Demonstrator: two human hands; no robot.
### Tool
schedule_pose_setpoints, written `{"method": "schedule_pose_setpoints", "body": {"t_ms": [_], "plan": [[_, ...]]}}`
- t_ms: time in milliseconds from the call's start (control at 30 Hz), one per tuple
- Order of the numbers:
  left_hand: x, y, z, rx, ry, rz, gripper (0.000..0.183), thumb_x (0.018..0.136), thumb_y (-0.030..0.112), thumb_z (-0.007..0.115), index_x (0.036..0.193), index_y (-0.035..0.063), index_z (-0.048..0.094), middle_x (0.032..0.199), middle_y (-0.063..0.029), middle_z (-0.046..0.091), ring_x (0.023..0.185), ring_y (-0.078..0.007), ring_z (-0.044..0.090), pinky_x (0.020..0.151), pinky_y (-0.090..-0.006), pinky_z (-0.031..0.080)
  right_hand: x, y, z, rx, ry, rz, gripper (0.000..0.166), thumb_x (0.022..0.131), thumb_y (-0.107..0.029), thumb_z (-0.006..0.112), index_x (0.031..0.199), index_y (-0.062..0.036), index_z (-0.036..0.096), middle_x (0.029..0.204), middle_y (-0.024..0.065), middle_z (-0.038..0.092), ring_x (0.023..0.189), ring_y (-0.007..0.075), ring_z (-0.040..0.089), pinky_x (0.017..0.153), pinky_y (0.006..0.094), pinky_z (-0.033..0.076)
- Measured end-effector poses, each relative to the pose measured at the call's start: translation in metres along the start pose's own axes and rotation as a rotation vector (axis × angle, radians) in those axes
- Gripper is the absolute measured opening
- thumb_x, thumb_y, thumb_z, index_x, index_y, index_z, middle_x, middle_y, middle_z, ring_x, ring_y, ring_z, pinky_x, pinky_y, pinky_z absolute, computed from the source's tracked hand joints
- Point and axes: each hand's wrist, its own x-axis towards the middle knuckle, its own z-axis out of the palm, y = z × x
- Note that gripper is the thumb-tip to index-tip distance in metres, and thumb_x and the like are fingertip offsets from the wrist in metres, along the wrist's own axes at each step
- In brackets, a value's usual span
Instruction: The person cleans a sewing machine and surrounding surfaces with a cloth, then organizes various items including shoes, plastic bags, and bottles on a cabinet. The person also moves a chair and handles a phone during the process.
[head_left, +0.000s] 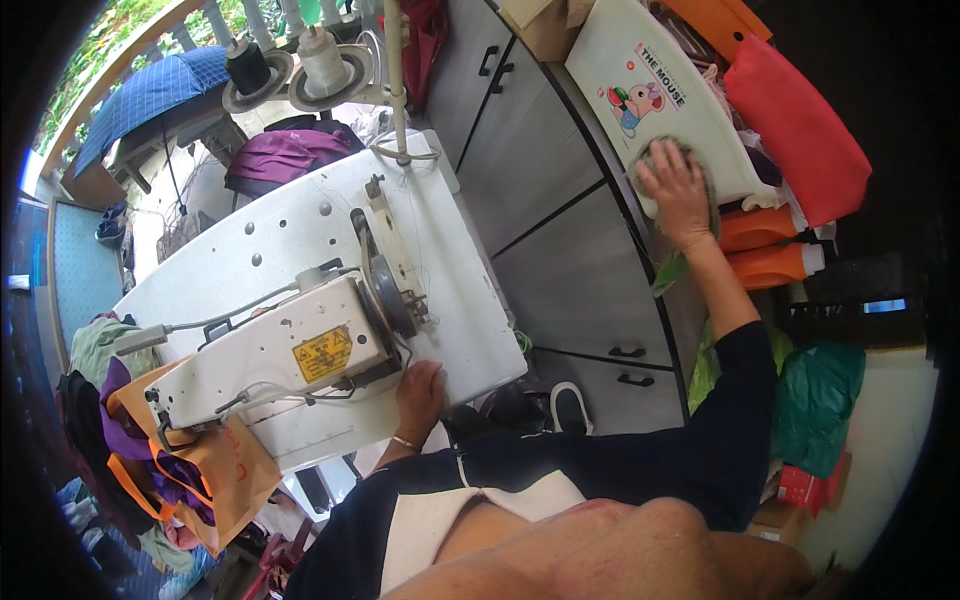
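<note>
My right hand (679, 191) presses a dark, fuzzy cloth (646, 161) against the lower edge of a white panel (600, 67) printed with a cartoon figure and lettering. The cloth shows around the fingers and below the palm. On the left, my left hand (420, 394) rests on the white sewing table (480, 330), beside the handwheel end of an industrial sewing machine (262, 349). Nothing shows in that hand. A bracelet circles its wrist. A green leaf-like piece (670, 274) hangs below my right wrist.
Grey cabinets (555, 172) with black handles stand between the table and the panel. Two thread cones (321, 56) sit on a stand at the table's far end. Orange bottles (765, 264) and a red bag (795, 135) lie right of the panel. An orange bag (251, 472) hangs at left.
</note>
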Motion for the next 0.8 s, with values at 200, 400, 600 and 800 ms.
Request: {"method": "schedule_pose_setpoints", "body": {"t_ms": [200, 400, 600, 800], "plan": [[-0.004, -0.001, 0.001, 0.065, -0.039, -0.032, 0.016, 0.081, 0.008, 0.06, 0.096, 0.0068, 0.061, 0.095, -0.0131, 0.061, 0.09, -0.0317, 0.059, 0.078, -0.0397, 0.048, 0.139, 0.047, 0.045, -0.138, 0.033, 0.142, 0.033, 0.078, -0.016, 0.056, 0.111, -0.0167, 0.056, 0.124, 0.0048, 0.047, 0.12, 0.0249, 0.04, 0.087, 0.0402, 0.037], [-0.008, -0.005, 0.001, 0.137, -0.024, 0.036, 0.016, 0.082, 0.01, 0.06, 0.098, 0.0075, 0.06, 0.096, -0.012, 0.06, 0.091, -0.0309, 0.058, 0.079, -0.0395, 0.047, 0.181, 0.018, 0.079, -0.293, -0.122, 0.195, 0.047, 0.08, -0.022, 0.051, 0.127, -0.0151, 0.049, 0.141, 0.0127, 0.037, 0.133, 0.029, 0.028, 0.101, 0.0514, 0.03], [-0.004, -0.009, 0.006, 0.102, -0.058, 0.084, 0.017, 0.083, 0.01, 0.059, 0.099, 0.0069, 0.059, 0.097, -0.0126, 0.06, 0.094, -0.0318, 0.056, 0.083, -0.0409, 0.045, -0.03, -0.046, 0.044, -0.001, 0.169, 0.161, 0.027, 0.081, -0.017, 0.054, 0.108, -0.021, 0.055, 0.128, 0.0008, 0.047, 0.12, 0.0241, 0.043, 0.094, 0.0401, 0.036], [-0.005, -0.003, 0.003, 0.148, -0.051, 0.138, 0.021, 0.079, 0.004, 0.058, 0.1, 0.0055, 0.06, 0.1, -0.0135, 0.059, 0.094, -0.0311, 0.055, 0.084, -0.04, 0.045, -0.086, -0.027, -0.004, 0.291, 0.476, 0.874, 0.044, 0.075, -0.005, 0.062, 0.117, -0.0116, 0.052, 0.118, 0.0149, 0.048, 0.116, 0.0328, 0.042, 0.095, 0.0443, 0.034]]}}
